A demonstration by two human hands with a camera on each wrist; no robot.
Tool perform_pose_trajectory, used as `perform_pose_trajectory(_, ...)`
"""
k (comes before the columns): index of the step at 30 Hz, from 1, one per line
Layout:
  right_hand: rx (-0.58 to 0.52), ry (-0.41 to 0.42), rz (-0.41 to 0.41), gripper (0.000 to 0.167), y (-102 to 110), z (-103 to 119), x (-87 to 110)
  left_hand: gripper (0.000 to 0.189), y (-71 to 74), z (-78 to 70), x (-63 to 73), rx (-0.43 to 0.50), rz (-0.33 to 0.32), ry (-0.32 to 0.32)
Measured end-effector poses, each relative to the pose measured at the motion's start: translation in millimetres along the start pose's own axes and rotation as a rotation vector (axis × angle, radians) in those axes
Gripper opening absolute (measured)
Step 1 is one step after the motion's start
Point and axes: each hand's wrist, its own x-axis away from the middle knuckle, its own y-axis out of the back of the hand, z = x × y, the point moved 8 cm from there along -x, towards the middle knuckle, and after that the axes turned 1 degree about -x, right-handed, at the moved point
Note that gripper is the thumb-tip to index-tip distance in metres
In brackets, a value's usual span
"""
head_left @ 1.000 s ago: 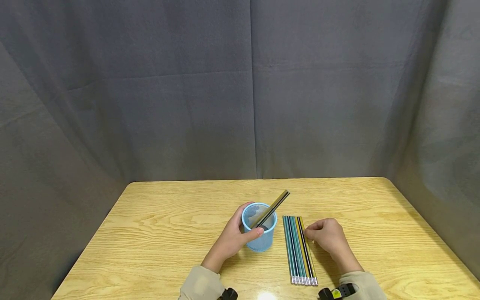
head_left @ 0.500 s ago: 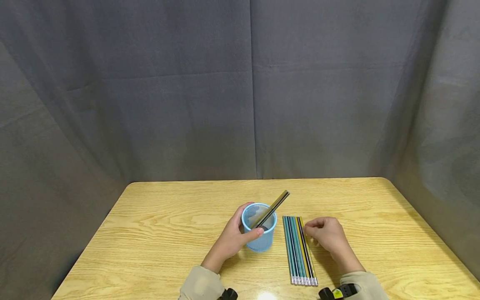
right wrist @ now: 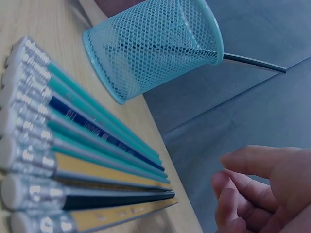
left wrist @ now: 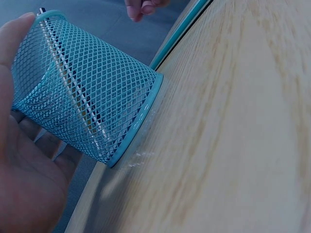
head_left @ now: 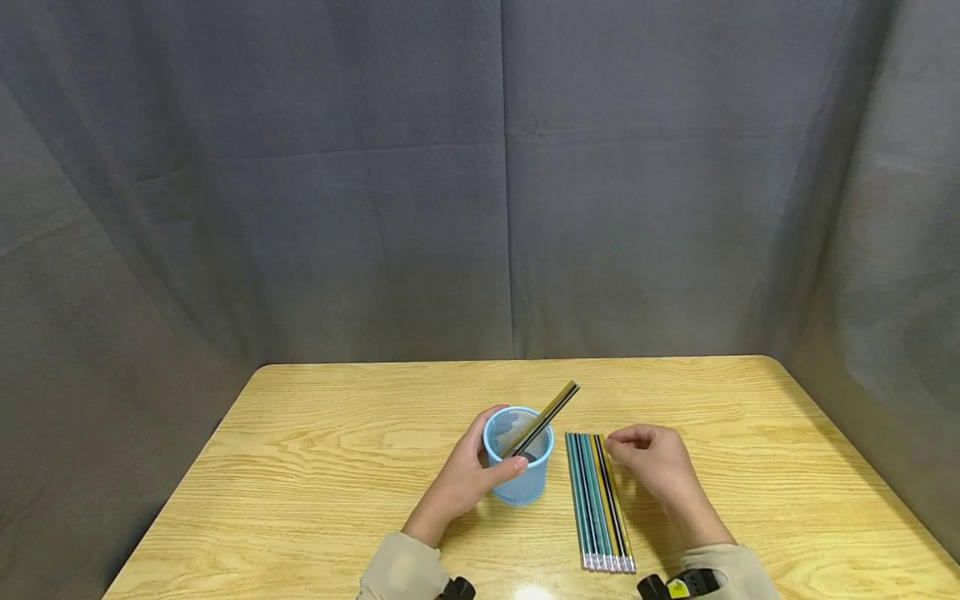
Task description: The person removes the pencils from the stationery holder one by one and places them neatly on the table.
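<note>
My left hand [head_left: 465, 479] grips a light blue mesh pencil cup [head_left: 522, 487], thumb at the near rim and fingers behind it. Yellow and black pencils [head_left: 553, 410] lean to the right inside the cup and stick out past its rim. To the right lies a row of teal, dark and yellow pencils [right wrist: 116, 170] with white erasers towards the person. The right hand [head_left: 656, 458] hovers by the far end of the outermost yellow pencil [right wrist: 121, 216]. In the right wrist view its fingers are loosely bent, with nothing seen between thumb and forefinger.
All this is on a light wood-grain table [head_left: 315, 467] with rounded far corners. Grey curtains [head_left: 375, 208] hang behind it and at both sides. Dark wrist cameras [head_left: 457, 588] sit at the beige sleeves [head_left: 405, 567].
The right hand has slid a little farther away along the pencils, towards their far ends. The left hand, the cup and the row of pencils stay in place.
</note>
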Motion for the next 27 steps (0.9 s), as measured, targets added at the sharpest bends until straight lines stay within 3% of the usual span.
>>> perform_pose_trajectory(15,-0.041,0.028,-0.061,0.026,7.5,19.3,4.4,0.074,-0.1,-0.5,-0.5,-0.004,0.000,0.001)
perform_pose_trajectory(27,-0.111,0.116,-0.085,0.028,0.2,39.3,13.7,0.072,-0.4,0.5,-0.7,0.011,0.012,-0.016)
